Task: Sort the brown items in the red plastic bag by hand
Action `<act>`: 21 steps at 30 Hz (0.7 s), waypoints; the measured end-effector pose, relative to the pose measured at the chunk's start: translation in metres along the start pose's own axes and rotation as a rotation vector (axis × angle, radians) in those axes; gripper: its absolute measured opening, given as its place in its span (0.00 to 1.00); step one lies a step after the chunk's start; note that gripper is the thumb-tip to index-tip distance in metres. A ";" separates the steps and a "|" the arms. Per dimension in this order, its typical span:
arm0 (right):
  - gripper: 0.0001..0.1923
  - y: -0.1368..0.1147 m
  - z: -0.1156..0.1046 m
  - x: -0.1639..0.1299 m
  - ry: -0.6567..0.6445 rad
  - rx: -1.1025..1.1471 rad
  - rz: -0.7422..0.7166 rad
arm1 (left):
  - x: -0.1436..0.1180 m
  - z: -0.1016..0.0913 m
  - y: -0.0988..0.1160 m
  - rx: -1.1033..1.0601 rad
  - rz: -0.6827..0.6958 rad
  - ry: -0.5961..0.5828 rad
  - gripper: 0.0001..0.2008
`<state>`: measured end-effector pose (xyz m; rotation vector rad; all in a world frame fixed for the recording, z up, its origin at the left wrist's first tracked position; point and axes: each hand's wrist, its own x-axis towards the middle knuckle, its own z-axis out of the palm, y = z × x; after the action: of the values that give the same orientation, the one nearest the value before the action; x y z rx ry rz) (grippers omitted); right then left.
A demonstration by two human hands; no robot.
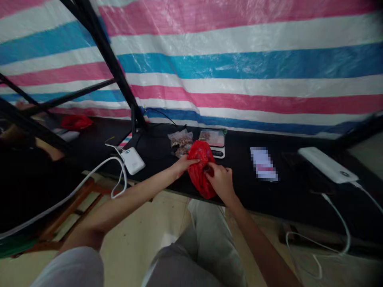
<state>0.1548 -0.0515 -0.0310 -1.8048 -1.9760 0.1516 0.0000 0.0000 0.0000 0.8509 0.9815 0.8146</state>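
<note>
A crumpled red plastic bag (201,181) is at the front edge of the black table, between my hands. My left hand (182,165) grips its left side, the thumb lying over the plastic. From the right, my right hand (222,179) has its fingers closed at the middle of the bag; whether they also pinch something inside is hidden. Just behind the bag lie small clear bags of brown bits (181,138). Another clear bag (206,135) rests on a white digital scale (220,153), which the red bag partly covers.
A white power bank (133,161) with a cable lies to the left, a larger one (327,164) to the right. A blurred-out phone (263,164) is right of my hands. Black frame bars (112,59) stand before a striped sheet (239,63). Another person's arm (49,149) shows at left.
</note>
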 end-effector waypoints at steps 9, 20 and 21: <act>0.13 0.001 -0.003 -0.001 -0.010 0.038 0.002 | 0.002 0.000 0.002 -0.012 0.027 0.067 0.12; 0.13 0.011 -0.014 -0.005 0.029 0.033 -0.005 | 0.001 -0.004 0.002 -0.015 -0.040 0.145 0.07; 0.13 0.012 -0.016 -0.005 0.030 0.020 -0.003 | 0.001 -0.005 0.000 -0.011 -0.044 0.130 0.09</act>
<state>0.1731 -0.0587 -0.0225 -1.7818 -1.9497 0.1418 -0.0048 0.0017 -0.0018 0.7719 1.1054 0.8451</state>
